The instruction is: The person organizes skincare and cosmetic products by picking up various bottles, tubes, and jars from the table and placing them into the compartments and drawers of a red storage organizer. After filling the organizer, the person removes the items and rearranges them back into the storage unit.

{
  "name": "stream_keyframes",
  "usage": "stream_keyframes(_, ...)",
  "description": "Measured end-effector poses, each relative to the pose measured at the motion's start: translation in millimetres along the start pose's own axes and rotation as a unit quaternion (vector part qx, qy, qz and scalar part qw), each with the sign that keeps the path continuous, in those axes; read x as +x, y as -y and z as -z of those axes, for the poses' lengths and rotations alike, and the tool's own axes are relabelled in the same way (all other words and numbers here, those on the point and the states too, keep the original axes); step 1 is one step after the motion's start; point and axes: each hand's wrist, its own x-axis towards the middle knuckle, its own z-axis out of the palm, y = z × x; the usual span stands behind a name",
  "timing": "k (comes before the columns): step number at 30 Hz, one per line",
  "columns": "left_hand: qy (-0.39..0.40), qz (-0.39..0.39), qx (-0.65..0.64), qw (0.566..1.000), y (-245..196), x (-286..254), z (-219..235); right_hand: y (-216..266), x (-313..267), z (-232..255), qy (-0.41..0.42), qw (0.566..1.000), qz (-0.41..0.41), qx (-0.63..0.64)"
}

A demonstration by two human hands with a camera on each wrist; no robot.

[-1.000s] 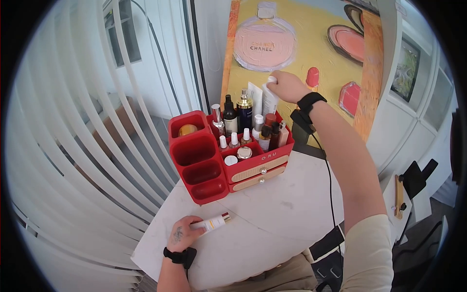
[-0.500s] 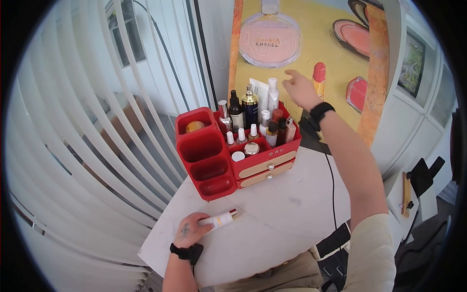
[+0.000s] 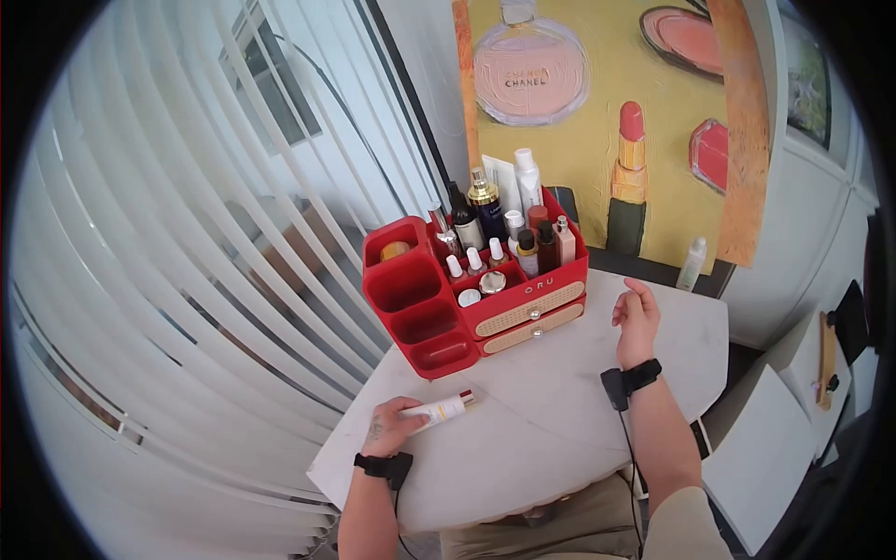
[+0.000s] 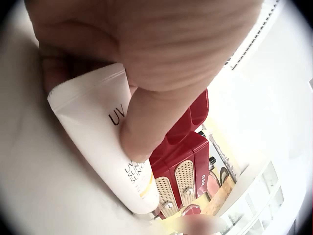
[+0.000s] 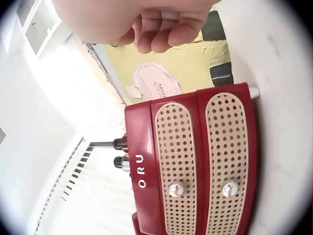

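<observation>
Pinching the white tube [image 3: 437,412] at the tabletop [image 3: 532,457], the left hand [image 3: 389,427] sits well apart from the right hand [image 3: 638,322], empty with fingers loosely curled. Beyond stands the red organizer [image 3: 532,313] with bottles [image 3: 485,207]; behind, a painting [image 3: 597,56], pale blinds [image 3: 187,233] leftward.

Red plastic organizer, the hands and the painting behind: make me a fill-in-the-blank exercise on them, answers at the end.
The hand gripping the white squeeze tube is the person's ____ one.
The red plastic organizer bears the white letters ____.
It has ____ drawers with tan perforated fronts.
On the yellow-background painting, the pink perfume bottle bears the brand name ____.

Missing words: left; ORU; two; CHANEL.
</observation>
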Motion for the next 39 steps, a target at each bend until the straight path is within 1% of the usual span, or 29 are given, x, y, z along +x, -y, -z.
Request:
stream_keyframes(1,-0.016,-0.007,-0.007,1.000,-1.8,-0.7,-1.8,-2.2,0.8,3.6,0.023,1.000,0.005,-0.011)
stream_keyframes(2,-0.032,-0.013,-0.014,0.999,-4.0,-3.6,-1.9,-4.0,1.4,7.7,0.020,1.000,-0.004,-0.002)
stream_keyframes(4,-0.052,-0.014,0.026,0.998,-15.6,-9.5,-1.5,-5.5,8.1,13.5,0.039,0.997,-0.006,-0.072)
stream_keyframes(5,-0.069,-0.016,0.053,0.996,-24.7,-12.2,-1.7,-6.8,10.7,15.3,0.039,0.997,-0.007,-0.064)
stream_keyframes(6,-0.072,-0.017,0.059,0.995,-34.0,-15.4,0.2,-8.4,11.5,18.2,0.044,0.996,-0.027,-0.067)
stream_keyframes(7,-0.097,-0.048,0.066,0.992,-44.4,-20.0,4.5,-10.1,12.3,20.6,0.050,0.995,-0.047,-0.072)
stream_keyframes(8,-0.121,-0.078,0.071,0.987,-54.9,-24.1,9.2,-12.1,13.3,20.5,0.051,0.995,-0.049,-0.067)
stream_keyframes(9,-0.123,-0.076,0.074,0.987,-68.0,-28.1,16.8,-12.4,13.0,18.3,0.052,0.993,-0.066,-0.082)
stream_keyframes(11,-0.208,-0.180,0.109,0.955,-102.4,-30.9,34.1,-13.8,12.4,14.3,0.053,0.991,-0.085,-0.093)
stream_keyframes(13,-0.289,-0.233,0.178,0.911,-159.9,-37.6,40.4,-16.5,11.9,11.7,0.057,0.989,-0.099,-0.096)
stream_keyframes(15,-0.337,-0.289,0.250,0.860,-216.2,-35.4,38.9,-18.7,12.2,11.7,0.060,0.988,-0.104,-0.095)
stream_keyframes(17,-0.352,-0.337,0.270,0.830,-260.9,-21.2,30.0,-19.2,11.8,12.1,0.064,0.987,-0.108,-0.096)
stream_keyframes(19,-0.318,-0.352,0.265,0.839,-287.1,6.4,24.6,-18.0,11.8,12.6,0.066,0.988,-0.109,-0.092)
stream_keyframes(21,-0.261,-0.329,0.289,0.860,-303.7,37.0,20.0,-19.8,12.1,14.1,0.071,0.987,-0.108,-0.099)
stream_keyframes(22,-0.261,-0.330,0.291,0.859,-307.2,50.7,17.0,-21.0,12.3,14.9,0.075,0.986,-0.107,-0.107)
stream_keyframes(24,-0.224,-0.325,0.387,0.833,-311.6,74.9,10.9,-23.0,13.2,14.9,0.072,0.986,-0.104,-0.111)
stream_keyframes(25,-0.224,-0.328,0.388,0.831,-313.6,82.8,7.9,-24.0,13.4,15.1,0.068,0.985,-0.105,-0.118)
stream_keyframes(27,-0.202,-0.313,0.431,0.822,-315.6,94.8,2.8,-25.5,13.7,15.5,0.070,0.985,-0.102,-0.118)
stream_keyframes(28,-0.202,-0.328,0.455,0.803,-315.4,99.2,1.2,-26.1,13.7,15.3,0.074,0.985,-0.102,-0.122)
stream_keyframes(32,-0.177,-0.310,0.476,0.804,-313.1,111.5,-5.8,-27.0,12.9,13.7,0.076,0.983,-0.105,-0.129)
stream_keyframes(35,-0.175,-0.313,0.482,0.799,-310.9,116.9,-12.3,-29.6,13.1,15.3,0.079,0.983,-0.102,-0.130)
stream_keyframes(37,-0.185,-0.335,0.484,0.787,-308.2,121.0,-17.1,-33.6,13.7,16.0,0.081,0.983,-0.096,-0.136)
stream_keyframes(39,-0.175,-0.339,0.496,0.780,-307.9,123.0,-20.6,-33.7,13.1,15.6,0.083,0.982,-0.094,-0.140)
